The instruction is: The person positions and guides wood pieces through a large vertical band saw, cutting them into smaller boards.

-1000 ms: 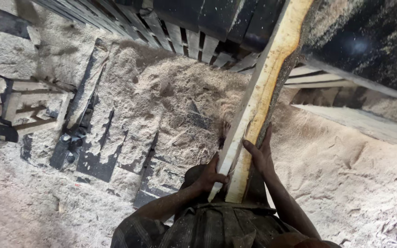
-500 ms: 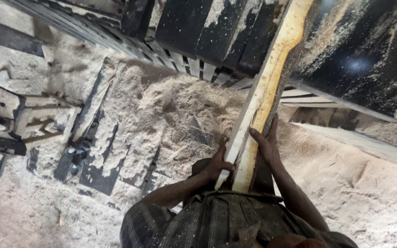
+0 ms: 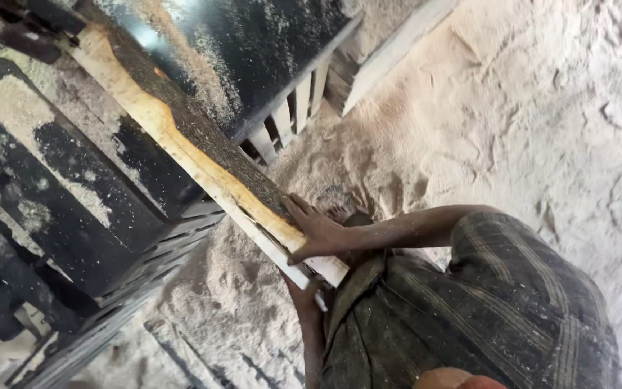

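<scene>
A long, rough-sawn pale wooden plank with a dark bark edge (image 3: 203,162) ran from the upper left down to the person's waist, its near end cut square and pressed close against the body. It lay across the dark, sawdust-strewn metal bed of a machine (image 3: 73,180), tilted so the pale face looked up and to the left. The right hand (image 3: 318,232) was laid over the top of the plank's near end, fingers spread and curled across the bark edge, gripping the wood. The left hand (image 3: 305,295) sat beneath the same end, only the fingertips and part of the palm showing under the board, cupped up against its underside; how tightly it closed could not be told. Slatted metal bars (image 3: 289,119) stood just beyond the plank, half buried. Thick drifts of pale sawdust (image 3: 512,115) covered the ground to the right and below. The person wore a dark checked shirt (image 3: 484,310), filling the lower right of the view.
</scene>
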